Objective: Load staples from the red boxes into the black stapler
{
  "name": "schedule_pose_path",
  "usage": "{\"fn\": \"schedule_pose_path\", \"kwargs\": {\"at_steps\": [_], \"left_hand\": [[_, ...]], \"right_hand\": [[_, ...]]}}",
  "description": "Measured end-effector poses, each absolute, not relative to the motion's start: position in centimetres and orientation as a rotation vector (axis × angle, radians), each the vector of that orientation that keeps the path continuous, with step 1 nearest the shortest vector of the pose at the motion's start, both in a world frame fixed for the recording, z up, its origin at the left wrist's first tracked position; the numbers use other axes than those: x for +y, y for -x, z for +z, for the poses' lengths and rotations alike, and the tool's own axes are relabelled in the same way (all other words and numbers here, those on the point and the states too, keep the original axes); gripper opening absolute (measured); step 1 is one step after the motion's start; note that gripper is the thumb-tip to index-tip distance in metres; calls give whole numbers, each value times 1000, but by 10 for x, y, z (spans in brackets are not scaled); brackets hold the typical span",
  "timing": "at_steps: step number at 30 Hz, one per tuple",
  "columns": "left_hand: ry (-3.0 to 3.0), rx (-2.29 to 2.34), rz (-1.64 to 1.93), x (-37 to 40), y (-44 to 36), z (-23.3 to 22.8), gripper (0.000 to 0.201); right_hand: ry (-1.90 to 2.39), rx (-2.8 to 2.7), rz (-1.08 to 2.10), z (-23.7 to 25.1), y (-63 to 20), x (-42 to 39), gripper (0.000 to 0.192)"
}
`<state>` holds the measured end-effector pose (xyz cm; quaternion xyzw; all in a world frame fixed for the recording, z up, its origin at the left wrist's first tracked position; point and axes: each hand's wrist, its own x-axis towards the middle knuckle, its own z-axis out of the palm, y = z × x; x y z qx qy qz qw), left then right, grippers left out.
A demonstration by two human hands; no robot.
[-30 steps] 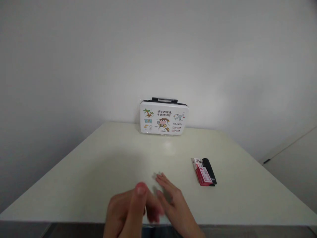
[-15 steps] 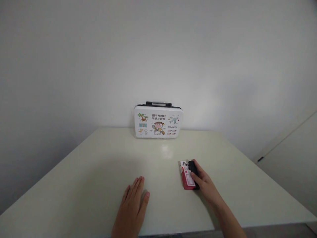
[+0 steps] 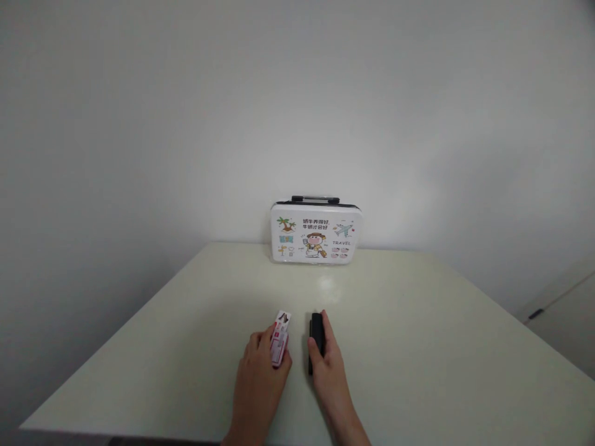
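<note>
Viewpoint: a head camera looks forward and down over a pale table toward a plain white wall.
Table point(image 3: 186, 347): cream top, widening toward the near edge; it reaches back to the wall.
Left hand point(image 3: 258, 384): near edge of the table, just left of centre, back of the hand up. Fingers and thumb are curled around a small box, gripping it by its near end.
Red and white box point(image 3: 280, 337): small printed carton, standing on its long edge in the left hand, its far end pointing away toward the wall. The print is too small to read.
Black object point(image 3: 315, 331): slim, dark, oblong thing just right of the box, a narrow gap between them. It lies lengthwise, pointing away from the person. What it is cannot be told.
Right hand point(image 3: 328, 365): just right of centre, near edge. Fingers close around the black object from the right, thumb on its left side.
Case point(image 3: 316, 232): white case with a dark handle on top, upright at the far edge against the wall, well apart from both hands. Its front shows cartoon drawings, a palm tree, a plane and the word TRAVEL.
</note>
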<state>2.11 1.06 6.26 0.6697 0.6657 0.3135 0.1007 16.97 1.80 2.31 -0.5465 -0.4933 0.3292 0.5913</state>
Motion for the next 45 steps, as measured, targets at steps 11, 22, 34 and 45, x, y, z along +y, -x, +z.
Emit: {"fn": "schedule_pose_path", "kwargs": {"at_steps": [11, 22, 34, 45], "left_hand": [[-1902, 2192, 941, 77, 58, 50, 58], [-1933, 2494, 770, 3, 85, 40, 46], [-2197, 2115, 937, 13, -10, 28, 46], [-2587, 1333, 658, -2, -10, 26, 66]], "right_hand": [[1298, -1159, 815, 22, -184, 13, 75], [1283, -1127, 806, 25, -182, 9, 77], [1339, -1209, 699, 23, -204, -6, 68], [1385, -1887, 523, 69, -208, 7, 51]]}}
